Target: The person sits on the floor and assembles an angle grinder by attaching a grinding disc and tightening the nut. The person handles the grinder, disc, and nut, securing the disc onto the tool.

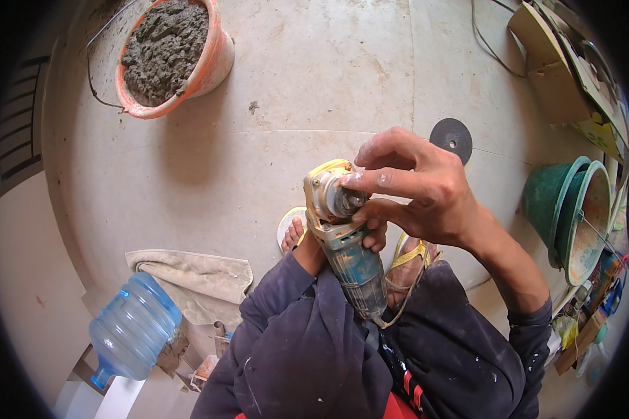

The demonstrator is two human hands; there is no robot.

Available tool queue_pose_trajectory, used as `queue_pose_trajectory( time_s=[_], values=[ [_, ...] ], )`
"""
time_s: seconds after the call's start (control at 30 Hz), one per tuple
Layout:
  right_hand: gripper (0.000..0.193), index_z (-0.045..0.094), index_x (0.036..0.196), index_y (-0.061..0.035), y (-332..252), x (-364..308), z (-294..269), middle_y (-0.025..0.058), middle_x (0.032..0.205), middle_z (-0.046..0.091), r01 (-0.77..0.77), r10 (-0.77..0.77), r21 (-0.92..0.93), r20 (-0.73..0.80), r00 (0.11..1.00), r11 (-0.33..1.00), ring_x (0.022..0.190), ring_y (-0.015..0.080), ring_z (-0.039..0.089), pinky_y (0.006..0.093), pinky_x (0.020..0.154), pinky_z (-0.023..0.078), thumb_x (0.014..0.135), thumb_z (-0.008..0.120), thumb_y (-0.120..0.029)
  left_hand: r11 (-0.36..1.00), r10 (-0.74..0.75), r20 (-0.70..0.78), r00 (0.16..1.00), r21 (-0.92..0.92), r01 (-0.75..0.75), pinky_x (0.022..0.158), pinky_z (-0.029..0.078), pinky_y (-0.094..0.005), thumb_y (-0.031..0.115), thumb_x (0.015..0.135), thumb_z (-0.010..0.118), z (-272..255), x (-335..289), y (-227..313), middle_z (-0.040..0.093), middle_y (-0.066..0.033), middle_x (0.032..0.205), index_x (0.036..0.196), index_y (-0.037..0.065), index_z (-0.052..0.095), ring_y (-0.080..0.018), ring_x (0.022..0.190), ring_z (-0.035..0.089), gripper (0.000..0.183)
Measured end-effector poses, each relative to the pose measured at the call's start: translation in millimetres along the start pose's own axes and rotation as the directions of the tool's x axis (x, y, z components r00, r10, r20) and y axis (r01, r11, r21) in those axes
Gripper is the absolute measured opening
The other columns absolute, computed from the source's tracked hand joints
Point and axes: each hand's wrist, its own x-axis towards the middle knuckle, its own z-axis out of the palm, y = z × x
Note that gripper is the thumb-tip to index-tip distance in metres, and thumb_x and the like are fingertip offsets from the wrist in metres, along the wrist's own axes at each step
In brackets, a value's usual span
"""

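An angle grinder (356,269) with a teal, dusty body and a metal gear head lies over my lap, its head pointing away from me. My left hand (375,236) is wrapped round it from beneath; only some fingertips and the wrist show. No disc is mounted on the head. From the right, my right hand (423,188) has its thumb and index finger closed at the round metal spindle nut (346,199), its other fingers bent above. On the floor beyond that hand lies a dark cutting disc (451,142) with a hole in its middle.
An orange bucket (220,59) of wet grey mortar stands far left. At right are nested green buckets (548,202) and a cardboard box (548,66). A large blue water bottle (129,328) and a folded cloth (203,276) are near left. The grinder's cord runs past my foot.
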Motion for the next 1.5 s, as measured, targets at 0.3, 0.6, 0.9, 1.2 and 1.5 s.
queue_pose_trajectory(
  time_s=[0.3, 0.6, 0.9, 1.2, 1.5],
  values=[
    [0.046, 0.070, 0.103, -0.0118, -1, 1, -1, 0.0095, 0.094, 0.060, -0.005, 0.005, 0.019, 0.010, 1.000, 1.000, 0.084, 0.0222, 0.064, 0.0323, 0.067, 0.056, 0.060, 0.080, 0.000, 0.999, 0.002, -0.025, 1.000, 0.035, -0.001, 0.064, 0.044, -0.0391, 0.046, 0.091, 0.049, -10, -3, 0, 0.052, -0.0059, 0.083, 0.095, 0.016, 0.054, -0.0235, 0.068, 0.054, 0.031],
    [0.067, 0.056, 0.123, -0.0049, -2, 1, -9, 0.0105, 0.106, 0.056, -0.030, 0.027, 0.066, 0.048, 0.998, 0.997, 0.087, 0.0210, 0.061, 0.0327, 0.076, 0.054, 0.063, 0.084, -0.012, 0.980, -0.014, 0.166, 0.986, -0.192, 0.046, 0.069, 0.045, -0.0428, 0.069, 0.083, 0.046, -23, 5, 0, 0.050, -0.0124, 0.091, 0.122, 0.017, 0.048, -0.0272, 0.078, 0.053, 0.065],
    [0.109, 0.023, 0.141, 0.0037, -16, -101, 55, 0.0240, 0.119, 0.046, -0.731, 0.574, 0.240, 0.484, 0.660, 0.638, 0.116, 0.0335, 0.048, 0.0424, 0.099, 0.039, 0.064, 0.082, -0.047, 0.918, 0.111, 0.124, 0.986, -0.392, -0.054, 0.095, 0.048, -0.0480, 0.052, 0.087, 0.054, -38, 9, -5, 0.050, -0.0177, 0.107, 0.124, 0.003, 0.049, -0.0341, 0.106, 0.050, 0.062],
    [0.083, 0.049, 0.123, 0.0038, -3, -114, 70, 0.0228, 0.116, 0.050, -0.790, 0.631, 0.479, 0.490, 0.602, 0.382, 0.111, 0.0356, 0.050, 0.0395, 0.095, 0.039, 0.068, 0.075, -0.052, 0.931, 0.302, -0.403, 0.864, 0.318, -0.177, 0.081, 0.054, -0.0485, 0.073, 0.086, 0.029, -16, 10, 8, 0.054, -0.0221, 0.121, 0.131, 0.003, 0.042, -0.0317, 0.095, 0.062, 0.084],
    [0.059, 0.055, 0.117, 0.0010, 80, -134, 17, 0.0215, 0.114, 0.051, -0.695, 0.696, 0.037, -0.053, 0.717, 0.718, 0.095, 0.0326, 0.060, 0.0406, 0.080, 0.049, 0.080, 0.070, -0.043, 0.898, 0.388, -0.328, 0.861, 0.346, -0.273, 0.072, 0.058, -0.0447, 0.063, 0.088, 0.044, -28, -3, 9, 0.056, -0.0215, 0.114, 0.128, 0.003, 0.043, -0.0314, 0.086, 0.065, 0.072]
  ],
)
